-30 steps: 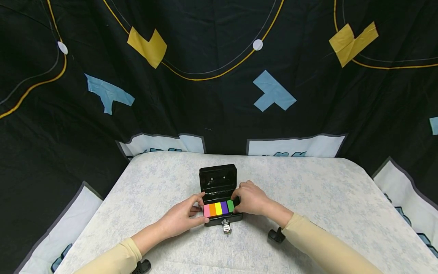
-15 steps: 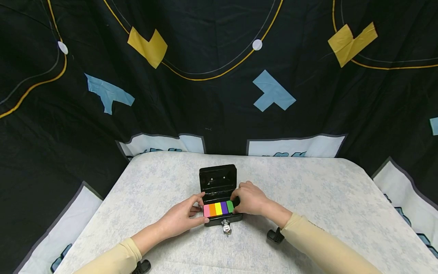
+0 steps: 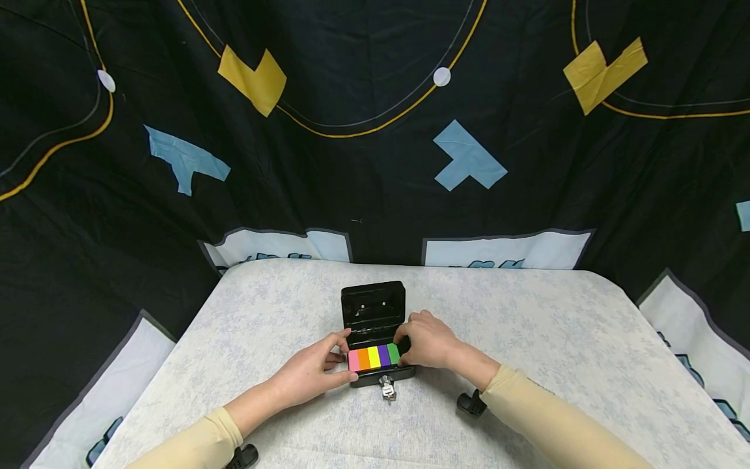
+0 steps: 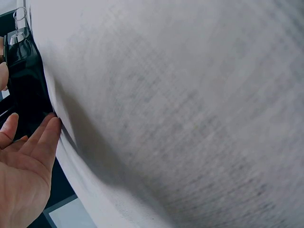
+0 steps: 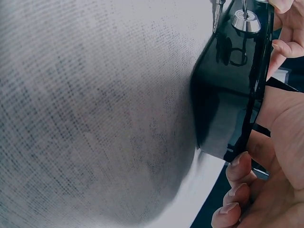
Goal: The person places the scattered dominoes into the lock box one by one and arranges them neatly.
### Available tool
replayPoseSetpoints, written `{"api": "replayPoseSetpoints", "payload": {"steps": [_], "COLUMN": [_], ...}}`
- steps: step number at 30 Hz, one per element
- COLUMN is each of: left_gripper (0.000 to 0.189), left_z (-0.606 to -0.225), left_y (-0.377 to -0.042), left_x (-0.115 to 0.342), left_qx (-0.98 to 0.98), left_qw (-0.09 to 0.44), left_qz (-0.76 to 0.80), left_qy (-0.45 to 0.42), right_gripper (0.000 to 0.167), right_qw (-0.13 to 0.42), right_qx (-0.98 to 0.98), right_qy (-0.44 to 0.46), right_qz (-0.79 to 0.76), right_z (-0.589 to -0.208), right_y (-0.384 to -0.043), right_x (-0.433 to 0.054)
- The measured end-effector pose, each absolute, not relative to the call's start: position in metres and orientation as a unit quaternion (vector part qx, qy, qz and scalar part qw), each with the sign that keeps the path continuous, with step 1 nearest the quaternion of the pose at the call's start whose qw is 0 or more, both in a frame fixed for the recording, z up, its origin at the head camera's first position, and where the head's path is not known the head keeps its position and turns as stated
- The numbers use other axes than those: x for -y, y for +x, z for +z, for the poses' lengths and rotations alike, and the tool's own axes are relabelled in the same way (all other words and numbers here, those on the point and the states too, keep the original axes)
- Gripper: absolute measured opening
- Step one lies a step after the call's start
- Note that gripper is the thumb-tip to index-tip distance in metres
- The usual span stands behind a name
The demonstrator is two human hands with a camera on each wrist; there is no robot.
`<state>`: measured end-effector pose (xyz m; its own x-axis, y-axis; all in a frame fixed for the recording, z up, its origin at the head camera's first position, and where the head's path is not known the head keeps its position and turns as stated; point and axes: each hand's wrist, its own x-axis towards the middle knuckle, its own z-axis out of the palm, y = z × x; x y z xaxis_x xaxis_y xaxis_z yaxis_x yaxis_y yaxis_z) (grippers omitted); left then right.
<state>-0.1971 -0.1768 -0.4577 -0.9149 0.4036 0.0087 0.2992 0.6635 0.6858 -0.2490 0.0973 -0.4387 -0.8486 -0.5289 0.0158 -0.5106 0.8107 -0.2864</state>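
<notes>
A black metal cash box [image 3: 372,315] stands on the table with its lid raised. Inside it lies a row of coloured blocks: pink [image 3: 353,361], orange, yellow [image 3: 374,357], purple and green [image 3: 394,354]. My left hand [image 3: 307,369] holds the box's left end, thumb at the front corner and index finger at the back one. At the other end, my right hand [image 3: 430,340] pinches around the green block with thumb and index finger. The right wrist view shows the round silver lock [image 5: 246,21] on the box front [image 5: 228,95].
Keys [image 3: 388,389] hang from the lock at the front of the box. A pale patterned cloth [image 3: 527,332] covers the table. Behind it hangs a black curtain [image 3: 351,195] with yellow and blue shapes. Dark wrist devices [image 3: 472,404] show under the sleeves.
</notes>
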Motion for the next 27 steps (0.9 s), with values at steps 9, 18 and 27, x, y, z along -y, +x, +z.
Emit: {"api": "replayPoseSetpoints", "payload": {"steps": [9, 18, 27], "left_gripper": [0.046, 0.045, 0.045], "left_z": [-0.4572, -0.4575, -0.4572], "left_y": [-0.1975, -0.1972, -0.1972], "left_x": [0.1769, 0.177, 0.1768], "left_qx": [-0.909, -0.909, -0.908], "left_qw": [0.075, 0.071, 0.07], "left_qz": [0.363, 0.362, 0.363], "left_qy": [0.191, 0.196, 0.196], "right_gripper": [0.034, 0.035, 0.035], "right_qw": [0.033, 0.035, 0.036], "right_qx": [-0.949, -0.948, -0.949], "right_qy": [-0.277, -0.278, -0.276], "right_qz": [-0.144, -0.15, -0.15], "right_z": [-0.4382, -0.438, -0.4395], "right_y": [-0.2486, -0.2482, -0.2489], "right_x": [-0.0974, -0.098, -0.0981]}}
